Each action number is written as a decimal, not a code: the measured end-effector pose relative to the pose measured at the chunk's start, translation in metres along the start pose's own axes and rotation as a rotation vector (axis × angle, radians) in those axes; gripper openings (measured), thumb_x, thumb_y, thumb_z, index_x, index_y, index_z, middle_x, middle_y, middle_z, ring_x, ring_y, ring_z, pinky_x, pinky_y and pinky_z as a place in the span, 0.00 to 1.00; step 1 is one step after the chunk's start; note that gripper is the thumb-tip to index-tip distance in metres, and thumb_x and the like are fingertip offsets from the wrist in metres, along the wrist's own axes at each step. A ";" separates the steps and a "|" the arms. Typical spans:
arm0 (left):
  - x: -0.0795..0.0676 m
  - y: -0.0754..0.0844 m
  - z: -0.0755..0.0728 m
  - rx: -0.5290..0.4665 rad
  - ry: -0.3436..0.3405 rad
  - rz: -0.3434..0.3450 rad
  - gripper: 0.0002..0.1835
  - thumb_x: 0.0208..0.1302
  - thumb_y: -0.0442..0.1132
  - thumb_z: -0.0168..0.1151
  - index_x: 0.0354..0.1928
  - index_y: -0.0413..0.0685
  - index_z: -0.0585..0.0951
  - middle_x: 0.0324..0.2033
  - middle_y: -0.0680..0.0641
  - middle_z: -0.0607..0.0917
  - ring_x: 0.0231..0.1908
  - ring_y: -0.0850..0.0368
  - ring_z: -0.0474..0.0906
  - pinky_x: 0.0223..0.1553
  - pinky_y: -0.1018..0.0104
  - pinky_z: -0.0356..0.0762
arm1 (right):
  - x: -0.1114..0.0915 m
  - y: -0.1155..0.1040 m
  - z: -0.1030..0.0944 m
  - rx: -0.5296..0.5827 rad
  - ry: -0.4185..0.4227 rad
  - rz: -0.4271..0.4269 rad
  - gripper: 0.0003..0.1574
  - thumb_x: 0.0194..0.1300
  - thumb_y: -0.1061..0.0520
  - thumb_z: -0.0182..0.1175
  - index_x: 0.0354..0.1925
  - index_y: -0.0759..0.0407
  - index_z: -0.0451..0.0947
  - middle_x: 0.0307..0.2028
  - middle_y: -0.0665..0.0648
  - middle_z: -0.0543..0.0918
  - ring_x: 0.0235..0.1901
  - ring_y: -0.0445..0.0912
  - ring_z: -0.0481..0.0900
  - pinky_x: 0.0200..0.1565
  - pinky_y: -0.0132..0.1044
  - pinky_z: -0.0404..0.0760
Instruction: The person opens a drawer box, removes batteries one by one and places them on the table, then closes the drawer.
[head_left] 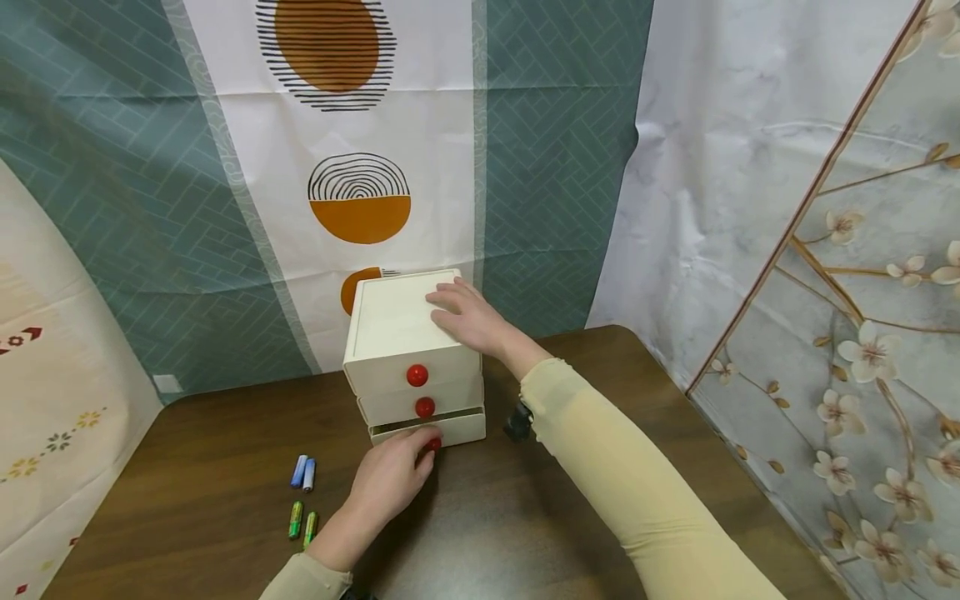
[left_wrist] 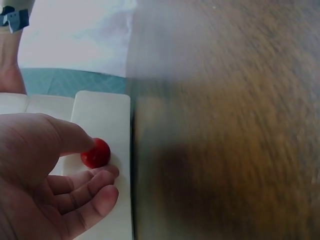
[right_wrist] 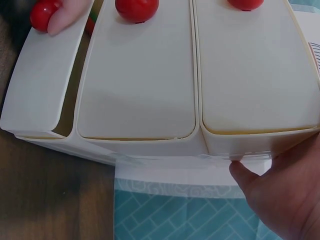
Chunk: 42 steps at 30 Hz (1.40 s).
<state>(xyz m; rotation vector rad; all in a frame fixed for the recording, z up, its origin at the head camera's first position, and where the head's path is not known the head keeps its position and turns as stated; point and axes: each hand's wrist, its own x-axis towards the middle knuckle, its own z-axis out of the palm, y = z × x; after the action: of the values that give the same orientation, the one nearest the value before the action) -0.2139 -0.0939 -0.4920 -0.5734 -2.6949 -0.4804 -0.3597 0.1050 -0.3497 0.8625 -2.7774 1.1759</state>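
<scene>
A small white chest of three drawers (head_left: pixel 397 317) stands on the table, a round red knob on each front. Its bottom drawer (right_wrist: pixel 42 85) is pulled out a little, leaving a dark gap along the top. My left hand (head_left: pixel 390 471) pinches that drawer's red knob (left_wrist: pixel 96 153) between thumb and fingers. On the chest's top, near its right edge, rests my right hand (head_left: pixel 468 317) with fingers spread; in the right wrist view its thumb lies along the side. The middle drawer (right_wrist: pixel 140 75) and the top drawer (right_wrist: pixel 255 65) are closed.
Left of the chest lie two blue-and-white batteries (head_left: pixel 303 472) and two green batteries (head_left: pixel 303 521) on the brown wooden table (head_left: pixel 217 467). A patterned cloth (head_left: pixel 555 167) hangs behind the chest. Further right hangs a flowered curtain (head_left: pixel 862 375).
</scene>
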 end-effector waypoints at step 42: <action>-0.043 0.026 -0.022 -0.017 -0.135 0.020 0.19 0.70 0.40 0.77 0.61 0.55 0.88 0.48 0.50 0.92 0.44 0.51 0.91 0.39 0.50 0.87 | -0.002 0.002 0.001 0.031 0.015 0.001 0.34 0.87 0.44 0.48 0.81 0.53 0.72 0.86 0.54 0.60 0.88 0.47 0.37 0.84 0.54 0.42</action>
<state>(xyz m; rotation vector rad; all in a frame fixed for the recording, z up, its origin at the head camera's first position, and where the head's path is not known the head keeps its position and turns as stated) -0.1597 -0.0941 -0.4826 -0.6594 -2.8115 -0.4753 -0.3588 0.1059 -0.3521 0.8511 -2.7552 1.2240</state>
